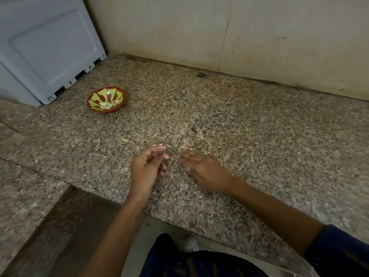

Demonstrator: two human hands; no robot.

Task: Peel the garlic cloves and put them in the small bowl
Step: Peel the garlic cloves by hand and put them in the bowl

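Granite counter [219,108] held the small bowl [106,100] far from both hands; left hand [148,166] pinched something pale, perhaps a clove, right hand [201,166] lay open, blurred. Carrying it over risked a drop.

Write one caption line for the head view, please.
Left hand pinches a garlic clove over the granite counter; peeled cloves fill the small bowl.

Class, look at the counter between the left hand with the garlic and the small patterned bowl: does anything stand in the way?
Nothing visible does. Bare granite counter lies between the left hand and the small bowl, apart from one small scrap of peel lying flat.
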